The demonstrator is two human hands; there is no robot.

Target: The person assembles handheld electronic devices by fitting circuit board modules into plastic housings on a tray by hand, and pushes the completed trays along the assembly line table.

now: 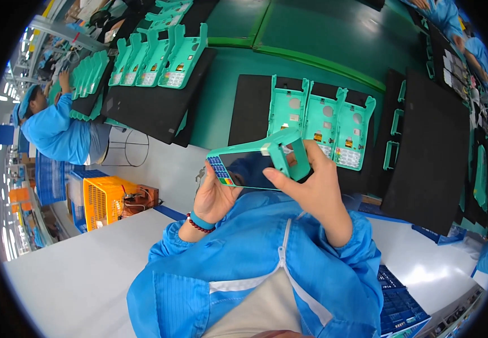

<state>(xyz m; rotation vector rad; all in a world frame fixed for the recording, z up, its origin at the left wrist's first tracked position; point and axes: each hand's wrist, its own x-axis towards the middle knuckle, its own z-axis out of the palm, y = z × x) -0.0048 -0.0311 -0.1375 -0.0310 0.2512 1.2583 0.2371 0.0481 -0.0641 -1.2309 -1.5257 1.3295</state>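
Note:
Between my hands is a green handheld payment terminal (248,169) with a dark screen, a blue keypad with a few coloured keys, and an open frame at its other end. My left hand (217,196) is closed on the keypad end from below. My right hand (313,183) grips the framed end, its thumb by the screen's edge and its fingers partly hidden behind. Just beyond, three green terminal housings (321,121) lie in a row on a black foam mat (248,110), their inner sides and keypads showing.
More green housings (159,59) stand on a black mat at the far left, beside a co-worker in blue (58,129). A yellow crate (99,203) sits on the left. Black foam boards (430,152) and green frames (391,155) are at right. Blue trays (404,310) lie lower right.

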